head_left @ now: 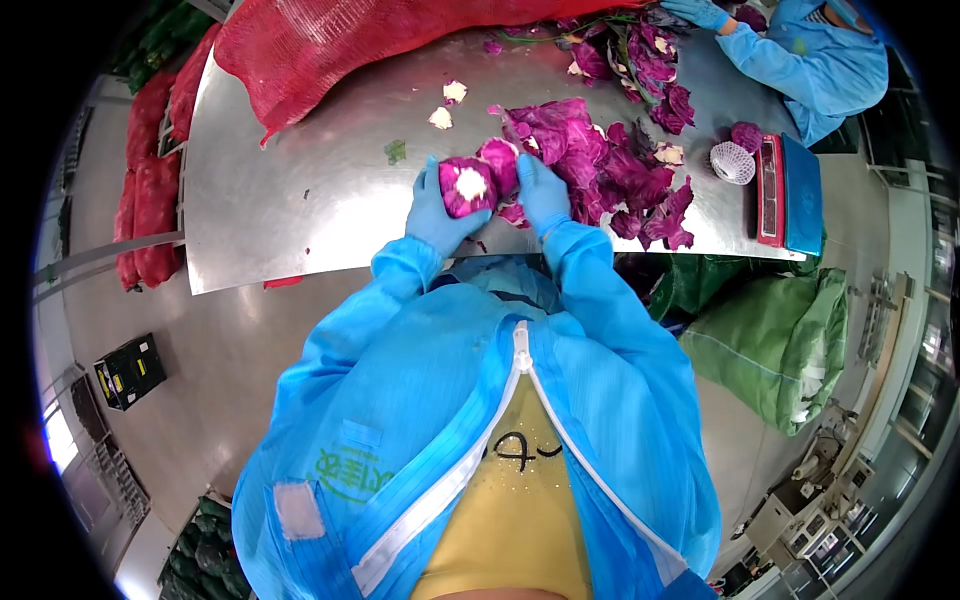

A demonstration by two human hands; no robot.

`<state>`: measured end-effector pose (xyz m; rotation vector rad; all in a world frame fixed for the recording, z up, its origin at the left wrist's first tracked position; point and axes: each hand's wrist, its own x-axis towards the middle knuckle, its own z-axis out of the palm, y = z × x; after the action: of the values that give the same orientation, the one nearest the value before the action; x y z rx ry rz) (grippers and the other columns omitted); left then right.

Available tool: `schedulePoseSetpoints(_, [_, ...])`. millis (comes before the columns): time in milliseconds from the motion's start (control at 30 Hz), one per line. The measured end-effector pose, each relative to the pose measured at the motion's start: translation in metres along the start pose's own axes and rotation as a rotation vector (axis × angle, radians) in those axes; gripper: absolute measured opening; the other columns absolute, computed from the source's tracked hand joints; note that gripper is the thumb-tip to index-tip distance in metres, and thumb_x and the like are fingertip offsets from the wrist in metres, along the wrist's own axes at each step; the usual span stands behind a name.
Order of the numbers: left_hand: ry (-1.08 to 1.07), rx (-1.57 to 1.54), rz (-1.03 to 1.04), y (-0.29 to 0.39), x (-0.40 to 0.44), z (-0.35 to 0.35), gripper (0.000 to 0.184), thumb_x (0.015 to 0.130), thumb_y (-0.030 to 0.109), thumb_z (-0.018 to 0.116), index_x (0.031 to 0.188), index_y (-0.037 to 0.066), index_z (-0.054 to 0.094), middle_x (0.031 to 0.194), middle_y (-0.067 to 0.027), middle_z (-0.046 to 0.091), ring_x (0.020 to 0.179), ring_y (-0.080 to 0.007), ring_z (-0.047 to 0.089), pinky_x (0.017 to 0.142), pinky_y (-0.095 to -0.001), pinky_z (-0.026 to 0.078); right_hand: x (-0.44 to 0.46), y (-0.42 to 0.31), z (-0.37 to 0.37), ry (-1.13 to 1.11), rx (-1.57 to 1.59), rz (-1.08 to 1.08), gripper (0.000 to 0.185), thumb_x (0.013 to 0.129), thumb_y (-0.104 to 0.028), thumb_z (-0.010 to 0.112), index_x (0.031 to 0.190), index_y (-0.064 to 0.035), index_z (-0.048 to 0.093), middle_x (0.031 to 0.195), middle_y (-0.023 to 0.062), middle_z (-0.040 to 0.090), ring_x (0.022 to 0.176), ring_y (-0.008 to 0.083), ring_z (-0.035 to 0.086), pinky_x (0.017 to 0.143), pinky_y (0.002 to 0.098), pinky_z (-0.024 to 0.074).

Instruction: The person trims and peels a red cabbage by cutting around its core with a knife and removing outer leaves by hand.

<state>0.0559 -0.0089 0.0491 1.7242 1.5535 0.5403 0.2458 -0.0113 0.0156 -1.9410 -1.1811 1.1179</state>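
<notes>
A red cabbage (466, 188) with its pale cut stem end facing up sits in my left hand (437, 218), whose gloved fingers and thumb wrap around its left and near sides. My right hand (543, 194), also in a blue glove, is closed on an outer cabbage leaf (500, 163) at the head's right side. I cannot make out whether that leaf is still joined to the head. Just beyond my right hand lies a heap of loose purple leaves (600, 165) on the metal table (330, 190).
A full red mesh sack (340, 45) lies along the table's far side. White stem pieces (441, 118) are beyond the cabbage. At right are a white net-wrapped ball (732, 163), another cabbage (746, 136) and a red-and-blue box (789, 193). A co-worker's sleeve (790, 65) reaches in at far right.
</notes>
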Motion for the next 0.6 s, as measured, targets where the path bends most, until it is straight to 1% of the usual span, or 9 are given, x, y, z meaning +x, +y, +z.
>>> schedulePoseSetpoints(33, [0.012,-0.037,0.077,-0.004,-0.007,0.004,0.116,0.059,0.043,0.081,0.144,0.000,0.015,0.137,-0.0263,0.031,0.121,-0.0389,0.044,0.101,-0.0384,0.041,0.008,0.003,-0.009,0.009,0.018,0.035,0.050,0.093,-0.055,0.036,0.125,-0.0211,0.056,0.104,0.0207,0.063,0.097,0.0394,0.060,0.083,0.0453,0.0476])
schedulePoseSetpoints(100, [0.021,0.111,0.125,-0.008,-0.010,0.008,0.116,0.059,0.042,0.082,0.144,0.001,0.014,0.138,-0.0260,0.029,0.123,-0.0382,0.043,0.102,-0.0381,0.041,0.009,0.005,-0.012,0.001,-0.056,0.005,0.052,0.093,-0.056,0.038,0.127,-0.0211,0.053,0.106,0.0199,0.063,0.098,0.0388,0.060,0.084,0.0447,0.0477])
schedulePoseSetpoints(167, [-0.008,0.056,0.068,-0.002,-0.013,0.004,0.117,0.059,0.041,0.082,0.145,0.001,0.013,0.138,-0.0255,0.028,0.124,-0.0379,0.042,0.102,-0.0380,0.041,0.000,-0.017,-0.013,-0.073,-0.132,-0.130,0.053,0.092,-0.056,0.040,0.132,-0.0220,0.049,0.105,0.0202,0.063,0.098,0.0391,0.060,0.084,0.0444,0.0480])
schedulePoseSetpoints(233, [-0.010,0.000,0.017,-0.002,-0.008,0.001,0.117,0.059,0.041,0.082,0.145,0.002,0.013,0.139,-0.0251,0.028,0.124,-0.0375,0.042,0.103,-0.0378,0.041,-0.010,-0.028,-0.009,-0.051,-0.179,-0.175,0.071,0.082,-0.062,0.053,0.136,-0.0171,0.044,0.110,0.0197,0.062,0.100,0.0371,0.060,0.086,0.0425,0.0479])
schedulePoseSetpoints(333, [-0.045,-0.021,0.061,-0.012,-0.008,0.000,0.118,0.058,0.039,0.084,0.146,0.004,0.012,0.139,-0.0224,0.029,0.125,-0.0356,0.042,0.103,-0.0384,0.041,-0.018,-0.030,0.000,-0.083,-0.211,-0.314,0.077,0.077,-0.061,0.061,0.134,-0.0129,0.045,0.117,0.0174,0.059,0.102,0.0337,0.060,0.086,0.0403,0.0479])
schedulePoseSetpoints(433, [-0.044,-0.172,0.077,-0.027,-0.010,-0.002,0.119,0.058,0.037,0.085,0.146,0.004,0.012,0.138,-0.0217,0.030,0.124,-0.0343,0.042,0.103,-0.0381,0.040,-0.018,-0.032,0.000,-0.015,-0.152,-0.319,0.059,0.078,-0.047,0.068,0.121,-0.0083,0.055,0.111,0.0145,0.059,0.099,0.0306,0.060,0.082,0.0381,0.0494])
schedulePoseSetpoints(467, [-0.026,-0.146,0.091,-0.032,-0.010,-0.003,0.119,0.057,0.034,0.086,0.146,0.004,0.012,0.137,-0.0210,0.032,0.123,-0.0327,0.043,0.104,-0.0373,0.039,-0.020,-0.034,0.000,0.108,-0.216,-0.453,0.047,0.080,-0.038,0.068,0.116,-0.0099,0.057,0.105,0.0120,0.060,0.093,0.0288,0.062,0.077,0.0379,0.0508])
schedulePoseSetpoints(567, [-0.053,-0.343,0.177,-0.053,-0.009,0.003,0.119,0.057,0.029,0.087,0.146,0.005,0.012,0.137,-0.0205,0.033,0.124,-0.0311,0.043,0.105,-0.0367,0.038,-0.014,-0.021,0.004,0.022,-0.290,-0.576,0.035,0.082,-0.034,0.065,0.111,-0.0137,0.061,0.101,0.0110,0.061,0.084,0.0294,0.064,0.072,0.0381,0.0519])
schedulePoseSetpoints(600, [-0.054,-0.345,0.176,-0.052,-0.007,0.001,0.119,0.057,0.029,0.087,0.146,0.005,0.012,0.137,-0.0205,0.033,0.124,-0.0311,0.043,0.105,-0.0367,0.038,-0.008,-0.022,0.007,0.106,-0.168,-0.477,0.026,0.081,-0.030,0.064,0.101,-0.0139,0.065,0.092,0.0123,0.063,0.076,0.0316,0.064,0.068,0.0391,0.0524])
